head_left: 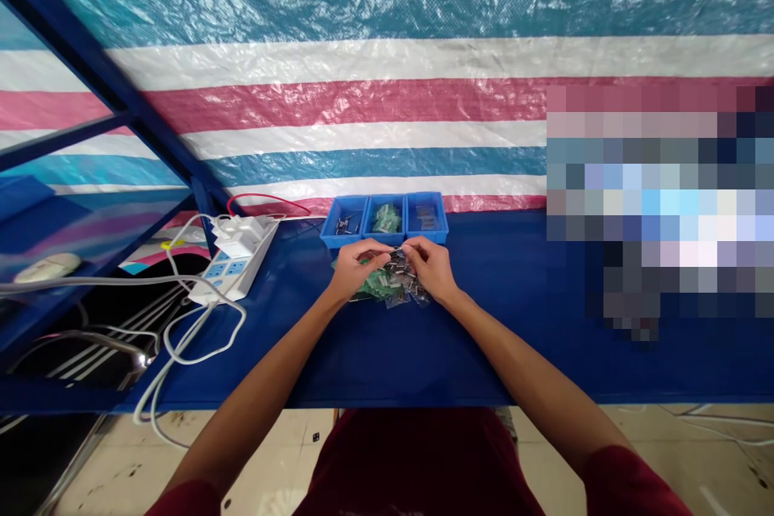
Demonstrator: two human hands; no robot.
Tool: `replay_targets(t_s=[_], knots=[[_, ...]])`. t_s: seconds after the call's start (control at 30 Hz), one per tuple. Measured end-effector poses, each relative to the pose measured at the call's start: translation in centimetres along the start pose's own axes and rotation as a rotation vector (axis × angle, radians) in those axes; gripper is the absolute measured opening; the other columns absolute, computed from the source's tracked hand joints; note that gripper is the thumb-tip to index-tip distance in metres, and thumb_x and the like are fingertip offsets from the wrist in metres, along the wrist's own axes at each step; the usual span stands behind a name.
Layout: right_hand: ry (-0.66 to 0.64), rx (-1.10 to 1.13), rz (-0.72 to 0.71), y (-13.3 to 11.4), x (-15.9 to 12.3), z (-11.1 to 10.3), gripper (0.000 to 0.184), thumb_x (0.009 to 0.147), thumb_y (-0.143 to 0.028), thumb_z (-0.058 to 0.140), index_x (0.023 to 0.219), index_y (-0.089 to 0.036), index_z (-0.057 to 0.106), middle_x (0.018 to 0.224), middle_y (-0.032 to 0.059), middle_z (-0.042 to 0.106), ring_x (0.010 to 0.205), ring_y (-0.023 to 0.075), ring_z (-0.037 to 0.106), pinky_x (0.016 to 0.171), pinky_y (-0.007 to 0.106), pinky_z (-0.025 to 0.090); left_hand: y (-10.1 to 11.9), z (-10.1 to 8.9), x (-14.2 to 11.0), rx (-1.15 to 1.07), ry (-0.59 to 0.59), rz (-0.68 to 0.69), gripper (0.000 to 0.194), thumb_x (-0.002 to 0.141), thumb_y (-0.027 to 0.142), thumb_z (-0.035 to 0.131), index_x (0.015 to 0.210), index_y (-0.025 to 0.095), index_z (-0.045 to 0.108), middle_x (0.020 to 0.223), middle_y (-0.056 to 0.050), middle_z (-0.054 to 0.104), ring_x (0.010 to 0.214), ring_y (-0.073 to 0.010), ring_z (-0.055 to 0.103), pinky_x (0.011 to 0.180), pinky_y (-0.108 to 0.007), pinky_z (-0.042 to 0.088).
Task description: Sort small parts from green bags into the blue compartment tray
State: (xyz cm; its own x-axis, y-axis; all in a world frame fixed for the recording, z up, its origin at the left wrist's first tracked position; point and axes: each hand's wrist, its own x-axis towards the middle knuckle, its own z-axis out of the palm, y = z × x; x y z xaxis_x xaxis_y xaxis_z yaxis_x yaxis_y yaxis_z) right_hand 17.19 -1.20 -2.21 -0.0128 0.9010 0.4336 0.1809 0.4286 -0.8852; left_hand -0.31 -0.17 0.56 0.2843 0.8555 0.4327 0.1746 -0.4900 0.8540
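Observation:
My left hand [361,268] is closed in a pinch, with thumb and forefinger brought together above a heap of small parts. Facing it, my right hand [430,264] pinches too, and the fingertips of both nearly meet. Whatever lies between them is too small to make out. Beneath the hands the heap [393,282] mixes green pieces, dark metallic bits and clear plastic pieces or packets. Just behind stand three joined blue bins: the left bin [325,232] holds thin metal pieces, the middle bin [385,235] green pieces, the right bin [443,222] clear or greyish pieces.
A white power strip [233,266] with plugged-in adapters and looping white cables [175,355] lies on the left of the blue table [399,363]. Blue frame bars [154,137] rise at left. Striped sheeting [363,105] hangs behind. A blurred-out area covers the right.

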Motion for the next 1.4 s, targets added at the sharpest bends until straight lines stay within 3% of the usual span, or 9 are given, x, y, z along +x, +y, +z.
replay_targets(t_s=[0.13,0.3,0.57,0.77,1.0,1.23,1.4], knots=[[-0.007,-0.013,-0.003,-0.06,-0.01,-0.02,0.024,0.087,-0.039,0.052,0.081,-0.019,0.063,0.06,-0.0024,0.055,0.053,0.0115,0.05,0.054,0.023,0.039,0.04,0.06,0.02,0.049,0.041,-0.013,0.026,0.076,0.04,0.07,0.082,0.015,0.074,0.075,-0.005,0.071,0.057,-0.013,0.061,0.051,-0.023,0.049],[-0.032,-0.079,-0.023,-0.42,-0.14,0.03,0.03,0.088,-0.043,0.052,0.077,-0.018,0.064,0.061,-0.0014,0.058,0.054,0.0116,0.05,0.055,0.023,0.039,-0.19,0.29,-0.06,0.142,0.2,-0.005,0.024,0.078,0.039,0.068,0.079,0.016,0.073,0.074,-0.004,0.072,0.061,-0.0139,0.062,0.055,-0.023,0.049],[-0.099,-0.17,-0.101,-0.66,-0.31,0.09,0.034,0.09,-0.044,0.05,0.076,-0.018,0.067,0.066,0.0005,0.063,0.057,0.0123,0.052,0.059,0.024,0.04,0.36,0.5,-0.31,0.33,0.318,0.161,0.02,0.081,0.036,0.066,0.073,0.019,0.072,0.072,-0.002,0.071,0.065,-0.0143,0.063,0.064,-0.026,0.052],[-0.063,-0.173,-0.104,-0.8,-0.41,0.15,0.034,0.09,-0.043,0.049,0.077,-0.018,0.067,0.065,0.0002,0.062,0.056,0.0121,0.052,0.058,0.023,0.039,0.13,0.48,-0.07,0.272,0.281,0.084,0.021,0.08,0.038,0.066,0.077,0.018,0.072,0.078,-0.003,0.072,0.072,-0.016,0.066,0.062,-0.025,0.051],[-0.033,-0.156,-0.141,-0.75,-0.38,0.2,0.029,0.091,-0.038,0.05,0.08,-0.018,0.068,0.07,0.0015,0.066,0.06,0.0131,0.056,0.061,0.024,0.042,0.1,0.66,0.07,0.2,0.114,0.1,0.02,0.08,0.037,0.066,0.08,0.018,0.072,0.084,-0.006,0.072,0.079,-0.018,0.066,0.063,-0.026,0.053],[-0.074,-0.211,-0.154,-0.39,-0.42,0.36,0.028,0.091,-0.037,0.05,0.088,-0.02,0.071,0.083,0.0048,0.071,0.072,0.0168,0.063,0.07,0.026,0.046,0.36,0.85,-0.02,0.16,0.083,0.098,0.02,0.08,0.036,0.065,0.08,0.017,0.068,0.084,-0.007,0.068,0.08,-0.0179,0.064,0.061,-0.025,0.052],[-0.073,-0.226,-0.169,-0.46,-0.41,0.34,0.028,0.091,-0.037,0.05,0.085,-0.02,0.071,0.081,0.0049,0.071,0.07,0.0166,0.062,0.069,0.027,0.046,0.48,0.85,-0.01,0.157,0.085,0.094,0.017,0.08,0.034,0.064,0.079,0.017,0.065,0.084,-0.006,0.066,0.077,-0.0161,0.063,0.061,-0.023,0.051]])
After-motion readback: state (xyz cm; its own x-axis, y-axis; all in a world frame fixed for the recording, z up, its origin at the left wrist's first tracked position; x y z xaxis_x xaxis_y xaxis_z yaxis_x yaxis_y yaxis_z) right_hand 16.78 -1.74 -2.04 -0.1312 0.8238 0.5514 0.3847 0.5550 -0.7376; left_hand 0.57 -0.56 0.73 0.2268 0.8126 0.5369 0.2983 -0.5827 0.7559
